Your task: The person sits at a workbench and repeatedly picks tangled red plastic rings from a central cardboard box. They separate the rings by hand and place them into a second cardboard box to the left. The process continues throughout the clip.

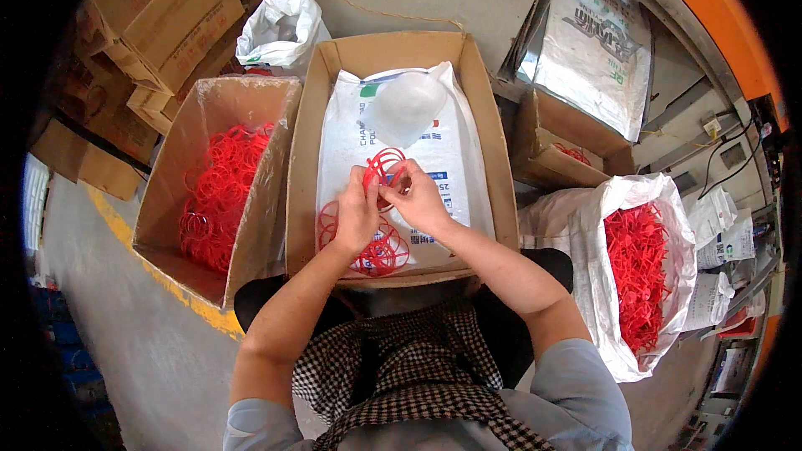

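Observation:
Both hands meet over an open cardboard box (pixel 502 200) in front of me. My left hand (pixel 357 210) is closed on a small bunch of thin red plastic rings (pixel 386 159), which stand up above the fingers. From the other side my right hand (pixel 416 199) pinches the same rings, thumb and fingers close together. Below the hands, more loose red rings (pixel 380 255) lie on a white woven sack (pixel 464 150) spread in the box. Farther back on the sack rests a translucent whitish round piece (pixel 407 104).
A cardboard box (pixel 159 209) heaped with red rings (pixel 224 192) stands left. On the right, a white sack (pixel 585 225) holds many red plastic pieces (pixel 637 271). Behind are a small white bag (pixel 284 29), stacked cartons (pixel 167 17) and another box (pixel 543 138) under a sack.

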`<state>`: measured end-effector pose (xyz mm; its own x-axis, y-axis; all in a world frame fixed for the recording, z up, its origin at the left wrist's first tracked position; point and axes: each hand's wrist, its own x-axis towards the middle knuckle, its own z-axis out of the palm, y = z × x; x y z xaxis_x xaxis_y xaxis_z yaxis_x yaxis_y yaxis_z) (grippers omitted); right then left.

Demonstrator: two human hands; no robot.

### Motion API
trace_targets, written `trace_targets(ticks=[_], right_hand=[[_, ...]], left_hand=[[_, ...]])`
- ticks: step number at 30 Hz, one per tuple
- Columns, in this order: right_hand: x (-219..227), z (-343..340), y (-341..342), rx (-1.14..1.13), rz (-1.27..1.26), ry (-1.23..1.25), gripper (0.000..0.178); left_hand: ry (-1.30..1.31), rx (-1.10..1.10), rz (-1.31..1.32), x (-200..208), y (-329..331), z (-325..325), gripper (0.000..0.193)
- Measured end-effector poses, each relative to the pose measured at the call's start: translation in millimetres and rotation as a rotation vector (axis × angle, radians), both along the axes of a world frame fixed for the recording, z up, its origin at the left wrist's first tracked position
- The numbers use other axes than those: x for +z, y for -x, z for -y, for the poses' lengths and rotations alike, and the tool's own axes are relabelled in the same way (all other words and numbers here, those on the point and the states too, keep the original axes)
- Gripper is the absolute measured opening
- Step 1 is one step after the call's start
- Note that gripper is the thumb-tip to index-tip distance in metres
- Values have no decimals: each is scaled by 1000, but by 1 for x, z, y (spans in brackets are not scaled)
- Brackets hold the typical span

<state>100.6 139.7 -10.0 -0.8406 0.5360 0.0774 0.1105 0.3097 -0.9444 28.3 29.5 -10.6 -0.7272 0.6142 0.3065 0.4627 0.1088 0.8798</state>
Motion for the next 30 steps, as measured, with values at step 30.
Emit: trace_targets(ticks=[30], right_hand=[[40,-30,-3,-56,-676,1114,23]], left_hand=[[-357,121,940,-32,51,11,22]])
